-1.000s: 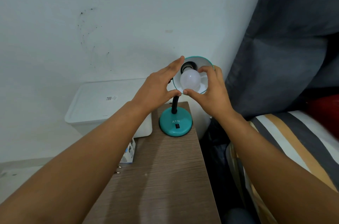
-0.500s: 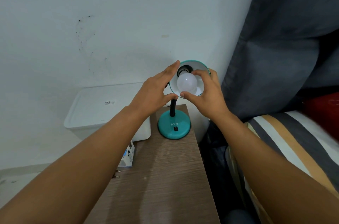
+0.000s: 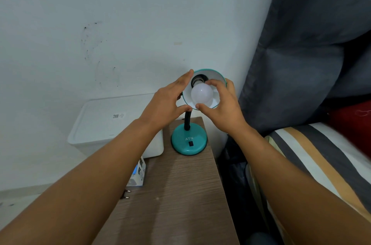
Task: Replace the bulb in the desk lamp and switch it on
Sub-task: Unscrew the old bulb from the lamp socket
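right hand (image 3: 222,107) pinching the white bulb (image 3: 201,95) inside the teal desk lamp (image 3: 188,141) shade, left hand (image 3: 167,104) gripping the shade rim, lamp at the far edge of the wooden table (image 3: 176,200)

Both arms outstretched, left hand (image 3: 167,104) and right hand (image 3: 222,107) cupped inward

A home bedroom: striped bedding (image 3: 313,156) beside a wooden bedside table (image 3: 180,194).
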Available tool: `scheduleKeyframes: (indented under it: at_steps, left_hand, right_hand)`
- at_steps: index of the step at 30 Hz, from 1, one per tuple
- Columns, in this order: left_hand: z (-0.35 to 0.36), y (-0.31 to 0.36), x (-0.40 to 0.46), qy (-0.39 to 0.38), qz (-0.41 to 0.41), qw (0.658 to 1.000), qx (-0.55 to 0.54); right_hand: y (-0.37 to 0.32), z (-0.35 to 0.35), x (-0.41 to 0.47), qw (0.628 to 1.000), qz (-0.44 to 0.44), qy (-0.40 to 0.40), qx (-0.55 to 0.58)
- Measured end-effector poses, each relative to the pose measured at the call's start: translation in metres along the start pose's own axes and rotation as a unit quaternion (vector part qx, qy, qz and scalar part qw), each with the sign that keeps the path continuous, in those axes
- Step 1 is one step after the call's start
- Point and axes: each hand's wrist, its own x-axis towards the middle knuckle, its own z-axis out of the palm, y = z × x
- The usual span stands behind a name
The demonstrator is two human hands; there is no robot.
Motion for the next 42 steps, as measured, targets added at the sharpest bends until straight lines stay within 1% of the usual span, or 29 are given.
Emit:
scheduleKeyframes:
  at_steps: [6,12,18,27,34,39,42]
  left_hand:
    - [0.0004,0.0021,-0.0007,0.004,0.001,1.0,-0.005]
    - [-0.0004,0.0034,-0.0004,0.003,-0.004,1.0,-0.005]
    - [0.0016,0.0011,-0.0003,0.003,-0.008,1.0,-0.022]
    - [0.0017,0.0021,0.0005,0.0,-0.019,1.0,-0.024]
    - [0.0023,-0.0004,0.0007,-0.002,-0.019,1.0,-0.017]
    - [0.0035,-0.0002,0.0004,-0.002,-0.025,0.999,-0.022]
    - [0.0036,-0.0003,0.0,0.001,-0.026,0.999,-0.027]
  right_hand:
    - [-0.0013,-0.0017,-0.003,1.0,-0.007,-0.007,0.013]
    - [-0.0009,0.0012,0.0009,1.0,0.022,0.008,-0.009]
    - [-0.0023,-0.0005,-0.0004,0.999,0.012,-0.016,0.025]
    - [0.0003,0.0013,0.0012,0.999,0.037,-0.003,0.023]
    - [-0.0039,-0.0024,0.0012,0.998,0.028,-0.024,0.048]
    - [-0.0031,-0.001,-0.0008,0.998,0.049,-0.001,0.03]
    - [-0.0037,-0.0001,0.0017,0.998,0.053,-0.003,0.031]
